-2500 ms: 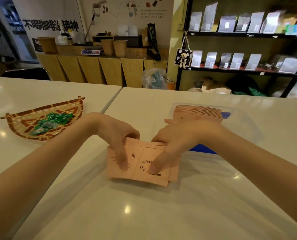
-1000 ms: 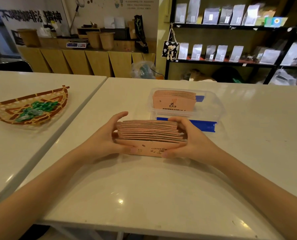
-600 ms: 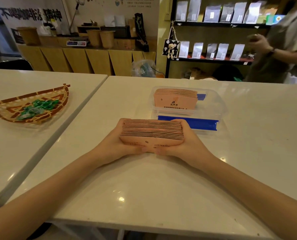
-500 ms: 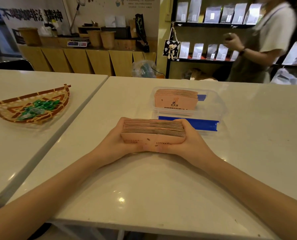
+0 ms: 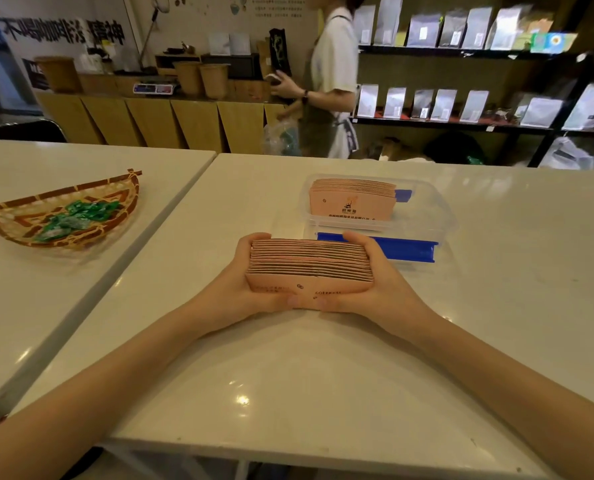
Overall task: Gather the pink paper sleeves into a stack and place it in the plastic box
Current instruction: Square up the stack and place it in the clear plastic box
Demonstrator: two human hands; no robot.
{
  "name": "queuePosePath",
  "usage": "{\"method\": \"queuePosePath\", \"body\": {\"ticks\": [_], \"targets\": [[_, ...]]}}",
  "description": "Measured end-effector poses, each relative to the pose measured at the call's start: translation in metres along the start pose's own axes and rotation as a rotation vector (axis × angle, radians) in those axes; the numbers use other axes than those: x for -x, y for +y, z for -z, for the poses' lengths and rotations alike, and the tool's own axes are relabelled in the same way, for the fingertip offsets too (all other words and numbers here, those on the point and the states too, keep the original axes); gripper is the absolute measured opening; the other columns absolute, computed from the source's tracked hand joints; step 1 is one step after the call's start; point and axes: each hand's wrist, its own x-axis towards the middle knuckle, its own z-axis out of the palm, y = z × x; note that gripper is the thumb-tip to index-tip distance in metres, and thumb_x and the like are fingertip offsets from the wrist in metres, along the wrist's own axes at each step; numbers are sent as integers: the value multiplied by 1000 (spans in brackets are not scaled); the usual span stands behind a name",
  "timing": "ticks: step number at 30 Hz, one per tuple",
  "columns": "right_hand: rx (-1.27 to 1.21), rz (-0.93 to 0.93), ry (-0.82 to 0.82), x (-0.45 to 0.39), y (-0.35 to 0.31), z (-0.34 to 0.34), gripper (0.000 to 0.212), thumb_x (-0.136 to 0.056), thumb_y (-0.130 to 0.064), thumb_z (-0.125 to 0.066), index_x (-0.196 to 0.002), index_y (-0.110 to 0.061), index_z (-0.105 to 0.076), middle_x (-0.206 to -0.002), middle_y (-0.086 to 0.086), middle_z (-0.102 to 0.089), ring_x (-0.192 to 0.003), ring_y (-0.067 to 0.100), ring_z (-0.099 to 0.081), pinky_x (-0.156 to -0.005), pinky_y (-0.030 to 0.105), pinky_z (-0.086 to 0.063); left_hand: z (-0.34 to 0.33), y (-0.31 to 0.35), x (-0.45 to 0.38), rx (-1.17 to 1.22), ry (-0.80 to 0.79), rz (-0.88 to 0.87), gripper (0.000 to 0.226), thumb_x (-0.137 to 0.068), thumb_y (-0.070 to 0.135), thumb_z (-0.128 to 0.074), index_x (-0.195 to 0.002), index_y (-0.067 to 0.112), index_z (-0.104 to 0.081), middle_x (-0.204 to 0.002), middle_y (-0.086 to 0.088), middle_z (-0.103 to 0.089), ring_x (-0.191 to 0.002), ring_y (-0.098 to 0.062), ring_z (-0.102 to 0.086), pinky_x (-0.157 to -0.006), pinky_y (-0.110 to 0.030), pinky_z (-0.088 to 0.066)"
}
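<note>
A squared-up stack of pink paper sleeves stands on edge on the white table, clamped from both sides. My left hand presses its left end and my right hand presses its right end, thumbs meeting at the front. Just behind the stack sits the clear plastic box with a blue clip along its near side. Inside the box, another bundle of pink sleeves stands upright at the left part.
A woven basket holding green wrapped sweets rests on the neighbouring table to the left. A gap runs between the two tables. Behind the table a person stands by the counter and dark shelves of pouches.
The loose sleeves were gathered and squeezed into one tight stack between both hands. The person in the background has walked from the right toward the left.
</note>
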Motion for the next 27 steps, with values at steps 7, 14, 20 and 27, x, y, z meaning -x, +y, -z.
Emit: {"method": "queuePosePath", "body": {"ticks": [7,14,20,27], "targets": [[102,-43,-86,1,-10,20,100,-44,-34,-85,-122,-49,-26,-110,-25,-48,-95,-7,-55,-66,10,-50,17,10,3,-130,-16,85,88,-46,46,-76,-120,42,-28,-115,21,-49,-104,-1,-52,-85,-17,-43],[326,-16,-177,0,-17,33,65,-56,-40,-79,-107,-48,-41,-108,-27,-50,-102,0,-51,-77,13,-46,29,14,3,-424,-2,-14,52,-54,51,-70,-101,49,-47,-102,31,-54,-98,13,-48,-85,-15,-35],[548,56,-217,-7,-30,38,41,-61,-46,-74,-93,-47,-48,-95,-29,-54,-93,-10,-49,-74,9,-44,36,25,-7,-678,-85,-72,41,-65,42,-71,-97,47,-47,-92,34,-51,-89,12,-48,-74,-5,-37],[731,126,-268,-19,-64,59,41,-64,-48,-71,-99,-36,-54,-95,-22,-59,-85,-3,-56,-70,11,-47,48,65,-33,-808,-257,-111,45,-60,53,-69,-100,37,-54,-90,26,-59,-85,11,-52,-73,-2,-40]]}}
